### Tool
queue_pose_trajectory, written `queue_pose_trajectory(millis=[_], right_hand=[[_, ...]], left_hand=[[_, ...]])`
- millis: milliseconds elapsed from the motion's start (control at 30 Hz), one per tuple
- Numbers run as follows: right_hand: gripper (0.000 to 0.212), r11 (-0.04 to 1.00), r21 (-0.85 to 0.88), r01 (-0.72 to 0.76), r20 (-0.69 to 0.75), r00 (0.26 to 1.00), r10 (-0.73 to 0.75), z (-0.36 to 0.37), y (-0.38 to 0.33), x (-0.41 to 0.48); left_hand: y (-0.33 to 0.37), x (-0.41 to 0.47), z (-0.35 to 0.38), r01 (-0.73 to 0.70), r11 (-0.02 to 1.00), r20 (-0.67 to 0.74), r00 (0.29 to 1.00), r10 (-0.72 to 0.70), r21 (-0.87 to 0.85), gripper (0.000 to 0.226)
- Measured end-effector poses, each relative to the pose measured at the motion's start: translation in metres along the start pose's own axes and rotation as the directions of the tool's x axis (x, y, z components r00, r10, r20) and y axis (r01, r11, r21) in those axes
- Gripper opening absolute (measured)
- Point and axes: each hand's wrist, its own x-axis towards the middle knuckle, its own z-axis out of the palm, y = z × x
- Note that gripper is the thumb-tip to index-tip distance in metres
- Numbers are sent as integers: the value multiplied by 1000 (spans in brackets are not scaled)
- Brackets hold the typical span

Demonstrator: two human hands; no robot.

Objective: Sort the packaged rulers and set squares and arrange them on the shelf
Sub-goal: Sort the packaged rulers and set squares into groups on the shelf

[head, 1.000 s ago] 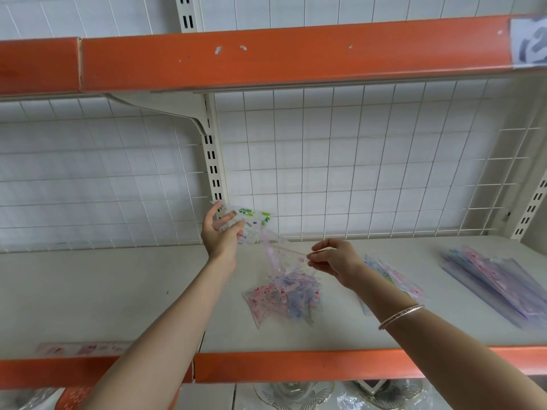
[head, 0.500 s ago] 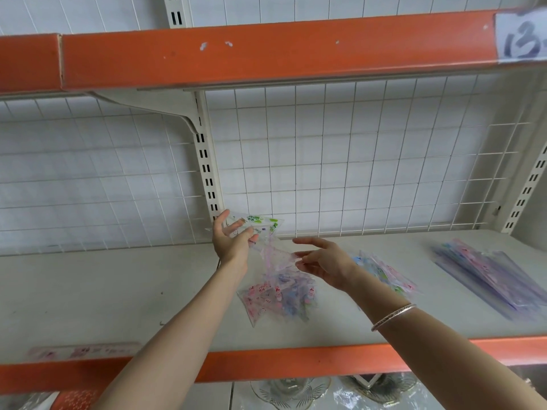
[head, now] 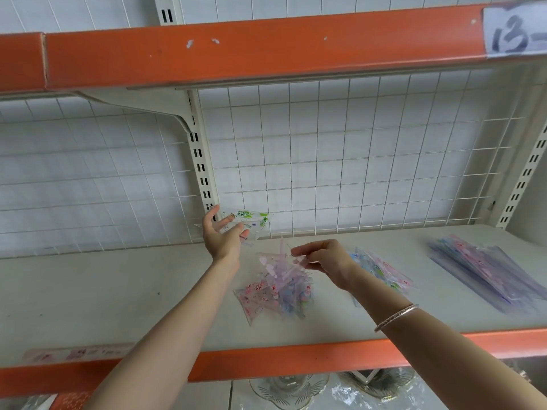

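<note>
My left hand (head: 223, 236) holds a clear packaged set square with green print (head: 251, 220) up near the wire back panel. Lower and to the right, my right hand (head: 324, 258) pinches the corner of a pinkish packaged set square (head: 279, 263), lifted above a loose heap of pink and blue set-square packets (head: 273, 294) on the white shelf (head: 118, 291). A second pile of packets (head: 381, 270) lies just behind my right wrist. Long packaged rulers (head: 485, 270) lie stacked at the right end of the shelf.
An orange upper shelf edge (head: 266, 45) hangs overhead with a paper label (head: 515, 34) at the right. A single ruler packet (head: 77, 353) lies at the front left by the orange lip (head: 296, 359). Glassware (head: 290, 386) stands on the shelf below.
My right hand has taken hold of a pinkish packet and raised it off the heap. My left hand keeps its green-printed packet in about the same place.
</note>
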Motion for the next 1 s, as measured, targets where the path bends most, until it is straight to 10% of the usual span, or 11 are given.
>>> queue_pose_trajectory(millis=[300, 633, 1000], right_hand=[[37, 915, -399, 51, 6, 999, -53, 5, -2, 0], [31, 990, -92, 110, -230, 965, -128, 7, -8, 4], [13, 996, -1, 94, -37, 995, -94, -6, -13, -9]], left_hand=[[0, -2, -7, 53, 997, 97, 994, -58, 61, 62], [-5, -13, -1, 84, 965, 399, 899, -181, 249, 70], [-11, -39, 45, 175, 958, 514, 814, -272, 229, 115]])
